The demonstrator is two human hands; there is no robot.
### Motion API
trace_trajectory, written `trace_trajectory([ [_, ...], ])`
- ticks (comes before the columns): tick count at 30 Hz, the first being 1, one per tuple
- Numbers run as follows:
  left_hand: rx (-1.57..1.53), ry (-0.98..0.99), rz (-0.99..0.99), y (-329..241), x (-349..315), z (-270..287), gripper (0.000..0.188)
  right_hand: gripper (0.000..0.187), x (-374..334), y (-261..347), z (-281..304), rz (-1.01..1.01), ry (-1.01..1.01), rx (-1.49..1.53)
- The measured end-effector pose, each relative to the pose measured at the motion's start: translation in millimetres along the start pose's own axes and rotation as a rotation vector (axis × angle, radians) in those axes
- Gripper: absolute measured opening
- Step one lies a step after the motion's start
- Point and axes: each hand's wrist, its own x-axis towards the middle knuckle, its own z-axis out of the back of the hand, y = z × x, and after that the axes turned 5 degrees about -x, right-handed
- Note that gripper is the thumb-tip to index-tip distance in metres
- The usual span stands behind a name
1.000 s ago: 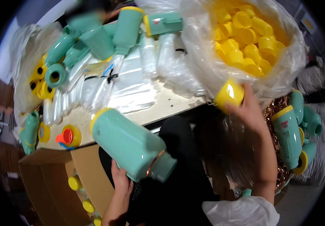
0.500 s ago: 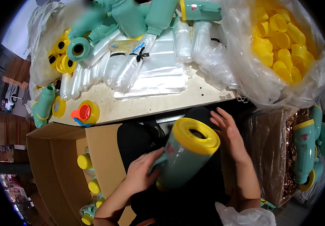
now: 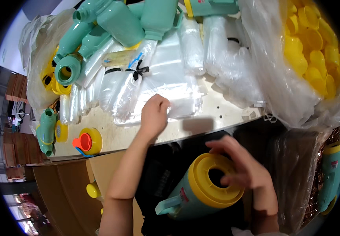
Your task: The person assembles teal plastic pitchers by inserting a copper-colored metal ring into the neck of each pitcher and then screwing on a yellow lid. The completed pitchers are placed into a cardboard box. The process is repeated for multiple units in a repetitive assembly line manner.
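Mint-green jug (image 3: 181, 212) tilts, yellow ring (image 3: 201, 175) up | right grip (image 3: 242, 165), nearer, wide over ring | left grip (image 3: 154, 118) curled on worktop's (image 3: 113, 135) clear bags (image 3: 174, 90), hold unclear

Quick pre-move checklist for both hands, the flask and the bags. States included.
1. Left hand at clear bags: ok, fingers curled over the stack.
2. A bag pinched in the left hand: cannot tell, the curled fingers hide it.
3. Right hand touching the flask: cannot tell, fingers blurred over its end.
4. Yellow base ring on the flask: ok, no gap visible.
5. Flask upright: not ok, tilted, base end toward the camera.
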Motion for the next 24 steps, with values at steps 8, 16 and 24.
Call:
trace_trajectory([
  [8,-1.008,-0.095,0.394,-74,-23,-1,0.021,0.024,67,-21,-17,-0.242,-0.325,-0.054],
  [16,-0.824,0.09,0.229,-123,-103,-19,0.023,0.015,41,-58,-32,-0.111,-0.427,0.366],
  [24,-0.956,0.181,0.156,-102,-128,20,0.008,0.003,-1,-117,-2,0.016,-1.136,0.983],
])
